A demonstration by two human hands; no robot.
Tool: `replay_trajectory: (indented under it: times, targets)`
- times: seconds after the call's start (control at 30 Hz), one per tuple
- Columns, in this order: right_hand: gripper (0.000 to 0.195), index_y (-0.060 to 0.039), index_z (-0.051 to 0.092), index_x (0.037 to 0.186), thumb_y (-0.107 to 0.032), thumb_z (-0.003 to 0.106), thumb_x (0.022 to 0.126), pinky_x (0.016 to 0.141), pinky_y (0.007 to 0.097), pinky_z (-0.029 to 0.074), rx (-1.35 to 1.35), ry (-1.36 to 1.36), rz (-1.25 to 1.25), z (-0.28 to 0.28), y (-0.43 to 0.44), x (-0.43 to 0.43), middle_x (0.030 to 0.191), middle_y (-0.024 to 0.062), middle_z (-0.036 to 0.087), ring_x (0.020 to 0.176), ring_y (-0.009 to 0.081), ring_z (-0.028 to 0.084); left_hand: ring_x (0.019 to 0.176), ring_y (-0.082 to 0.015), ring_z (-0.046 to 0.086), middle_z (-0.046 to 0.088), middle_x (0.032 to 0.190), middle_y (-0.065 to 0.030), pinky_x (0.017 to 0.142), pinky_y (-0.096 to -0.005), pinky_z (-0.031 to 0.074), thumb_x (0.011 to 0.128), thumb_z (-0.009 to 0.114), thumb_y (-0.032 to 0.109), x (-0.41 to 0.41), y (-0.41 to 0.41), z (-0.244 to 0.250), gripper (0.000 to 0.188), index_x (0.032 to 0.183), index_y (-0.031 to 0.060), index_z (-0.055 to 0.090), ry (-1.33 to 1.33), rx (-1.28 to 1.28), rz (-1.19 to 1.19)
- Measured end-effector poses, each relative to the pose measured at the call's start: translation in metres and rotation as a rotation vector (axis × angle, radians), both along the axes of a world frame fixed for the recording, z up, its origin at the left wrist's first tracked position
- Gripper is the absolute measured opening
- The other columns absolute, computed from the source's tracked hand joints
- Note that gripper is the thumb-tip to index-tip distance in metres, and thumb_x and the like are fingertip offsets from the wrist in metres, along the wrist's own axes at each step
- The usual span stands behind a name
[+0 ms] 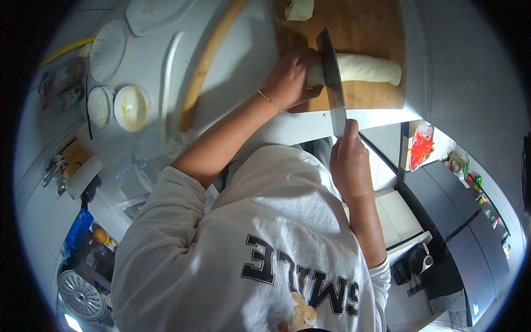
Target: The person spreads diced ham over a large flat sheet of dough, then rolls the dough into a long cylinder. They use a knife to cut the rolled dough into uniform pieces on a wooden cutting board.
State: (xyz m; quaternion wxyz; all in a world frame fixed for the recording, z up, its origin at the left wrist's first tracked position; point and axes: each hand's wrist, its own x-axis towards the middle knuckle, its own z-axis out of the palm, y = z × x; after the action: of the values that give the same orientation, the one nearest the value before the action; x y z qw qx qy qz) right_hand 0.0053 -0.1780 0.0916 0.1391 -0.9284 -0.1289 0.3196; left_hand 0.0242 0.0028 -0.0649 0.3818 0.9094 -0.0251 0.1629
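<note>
A long pale roll of dough (369, 68) lies across a wooden cutting board (365, 29). My left hand (293, 79) holds its left end, fingers and thumb spread around the sides. Gripped by the handle in my right hand (351, 162), a kitchen cleaver (334, 83) stands on edge across the roll, close beside my left fingers. Whether the blade has gone through the dough cannot be made out. Near the top of the board sits a short cut piece of dough (299, 10) with a dark filling showing at its left side.
Left of the board lie a wooden rolling pin (207, 60) and a thin white rod (168, 79). Farther left stand a stained bowl (131, 108), a white container (98, 107) and a plate (108, 50). The counter's front edge (296, 135) runs just before my body.
</note>
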Motion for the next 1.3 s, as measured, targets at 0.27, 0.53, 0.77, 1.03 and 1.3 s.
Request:
replay_trajectory:
  times: [0.27,0.53,0.77,1.03,1.3]
  targets:
    - [0.026,-0.0004,0.035,0.113,0.001,0.048,0.091,0.067,0.0565,0.052,0.068,-0.073,0.015,-0.056,0.0,0.005,0.093,0.0317,0.063,0.08,0.0519,0.063,0.111,-0.0409,0.056,0.057,0.116,-0.0202,0.093,-0.0472,0.05,0.071,0.085,0.028,-0.006,-0.001,0.004,0.06,0.115,0.0017,0.054,0.095,-0.008,0.025]
    - [0.025,-0.0008,0.037,0.114,-0.001,0.05,0.093,0.062,0.054,0.054,0.158,-0.191,-0.043,-0.008,-0.019,0.007,0.088,0.0308,0.064,0.076,0.05,0.065,0.111,-0.0368,0.057,0.055,0.123,-0.0177,0.098,-0.0456,0.049,0.071,0.087,0.028,-0.031,-0.005,0.01,0.065,0.121,0.0056,0.051,0.115,0.022,-0.052]
    - [0.024,-0.003,0.034,0.119,-0.002,0.048,0.099,0.063,0.0535,0.055,0.059,-0.166,-0.064,-0.002,-0.042,0.016,0.086,0.0312,0.066,0.077,0.0489,0.067,0.117,-0.0406,0.053,0.054,0.124,-0.0202,0.1,-0.0478,0.047,0.071,0.087,0.04,-0.01,-0.007,0.027,0.069,0.122,0.008,0.053,0.117,-0.009,0.012]
    - [0.021,-0.0004,0.039,0.112,-0.002,0.052,0.096,0.063,0.0502,0.055,0.03,-0.149,-0.064,-0.006,-0.042,0.022,0.087,0.0267,0.064,0.075,0.0435,0.067,0.114,-0.0362,0.057,0.056,0.122,-0.0167,0.099,-0.0438,0.048,0.066,0.089,0.032,0.039,-0.022,0.032,0.068,0.121,0.0054,0.058,0.091,0.201,0.01]
    - [0.018,0.0,0.037,0.112,-0.002,0.046,0.096,0.064,0.0513,0.056,-0.013,-0.096,-0.009,-0.01,-0.033,0.03,0.091,0.029,0.064,0.078,0.0473,0.066,0.112,-0.039,0.057,0.057,0.119,-0.0212,0.097,-0.0449,0.049,0.07,0.085,0.025,0.041,-0.026,0.035,0.061,0.118,0.0009,0.057,0.287,0.139,-0.061]
